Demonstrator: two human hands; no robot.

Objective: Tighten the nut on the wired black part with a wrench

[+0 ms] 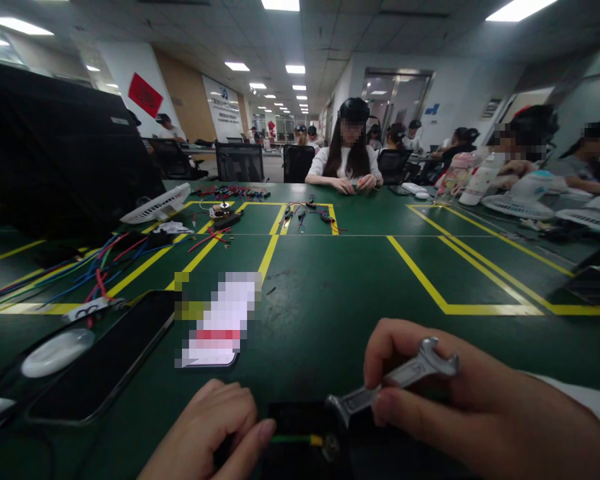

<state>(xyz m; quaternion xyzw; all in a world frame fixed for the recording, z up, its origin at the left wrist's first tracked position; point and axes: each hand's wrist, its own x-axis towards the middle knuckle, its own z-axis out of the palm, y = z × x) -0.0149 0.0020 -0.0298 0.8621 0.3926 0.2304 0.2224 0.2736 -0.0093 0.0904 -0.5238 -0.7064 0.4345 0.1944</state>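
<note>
Our right hand (460, 407) is closed around a silver open-ended wrench (393, 383), its lower jaw set on a small fitting (330, 445) at the near table edge. Our left hand (213, 433) pinches a green-and-yellow wire (295, 439) leading to that fitting on the black block (293, 417).

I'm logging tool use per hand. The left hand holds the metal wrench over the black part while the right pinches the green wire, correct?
Not quite, the hands are swapped. In the head view the right hand holds the metal wrench over the black part, and the left hand pinches the green wire.
</note>
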